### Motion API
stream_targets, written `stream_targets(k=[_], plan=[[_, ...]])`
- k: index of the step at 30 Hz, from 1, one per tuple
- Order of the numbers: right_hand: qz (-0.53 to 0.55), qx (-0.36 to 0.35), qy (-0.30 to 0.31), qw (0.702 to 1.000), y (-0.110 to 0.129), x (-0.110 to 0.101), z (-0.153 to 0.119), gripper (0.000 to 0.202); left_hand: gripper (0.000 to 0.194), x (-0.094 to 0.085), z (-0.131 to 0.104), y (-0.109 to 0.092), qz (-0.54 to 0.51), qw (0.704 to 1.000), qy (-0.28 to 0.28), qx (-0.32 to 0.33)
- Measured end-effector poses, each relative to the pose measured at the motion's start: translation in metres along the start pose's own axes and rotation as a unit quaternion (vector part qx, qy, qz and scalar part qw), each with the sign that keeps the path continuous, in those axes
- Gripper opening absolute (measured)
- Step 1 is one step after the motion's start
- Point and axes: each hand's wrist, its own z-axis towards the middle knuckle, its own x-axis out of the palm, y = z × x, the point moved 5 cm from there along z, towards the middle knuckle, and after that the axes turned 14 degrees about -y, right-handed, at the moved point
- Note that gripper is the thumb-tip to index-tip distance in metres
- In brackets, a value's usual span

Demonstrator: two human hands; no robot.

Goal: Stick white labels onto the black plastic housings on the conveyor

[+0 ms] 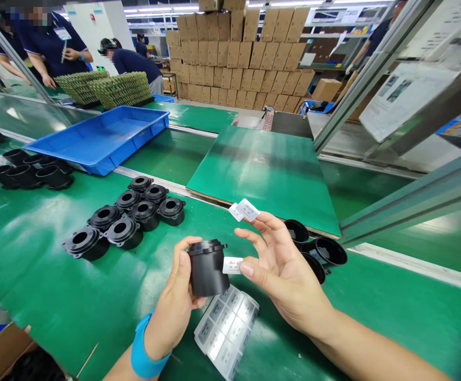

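My left hand [177, 293], with a blue band at its wrist, is closed around a black cylindrical plastic housing [209, 270], held flanged rim up. My right hand [281, 270] has its fingers apart and carries small white printed labels on its fingertips. One label [233, 265] is at the thumb tip, against or just beside the housing's right side. Two overlapping labels [248, 210] cling to the index fingertip. Below the hands, a silvery sheet of labels [230, 328] lies on the green work surface [151, 296].
Several black housings [125, 227] stand in a cluster to the left. Others [327, 251] lie beyond my right hand. A blue tray [107, 140] sits far left, by more black parts [51, 174]. A metal post [413, 196] slants along the right. Co-workers stand behind the line.
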Motion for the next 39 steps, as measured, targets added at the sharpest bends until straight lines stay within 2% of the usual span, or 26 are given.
stream_targets(k=[2, 8, 13, 19, 34, 39], plan=[[0.011, 0.002, 0.008, 1.000, -0.001, 0.001, -0.001, 0.060, 0.064, -0.002, 0.000, 0.001, -0.001, 1.000, -0.006, 0.002], [0.044, 0.038, 0.036, 0.998, -0.010, 0.008, -0.014, 0.069, 0.061, -0.007, 0.007, 0.013, -0.003, 0.999, 0.047, 0.023], [0.042, 0.053, 0.059, 0.996, -0.016, 0.013, -0.021, 0.070, 0.062, -0.005, 0.008, 0.016, 0.009, 0.997, 0.055, 0.054], [0.011, 0.040, 0.069, 0.997, -0.015, 0.011, -0.022, 0.078, 0.056, -0.004, 0.008, 0.013, 0.021, 0.993, 0.056, 0.100], [-0.021, -0.034, 0.069, 0.997, -0.010, 0.014, -0.026, 0.079, 0.051, -0.005, 0.006, 0.015, 0.008, 0.992, 0.069, 0.105], [-0.028, -0.038, 0.068, 0.997, -0.011, 0.014, -0.026, 0.079, 0.053, -0.007, 0.006, 0.016, 0.023, 0.988, 0.086, 0.125]])
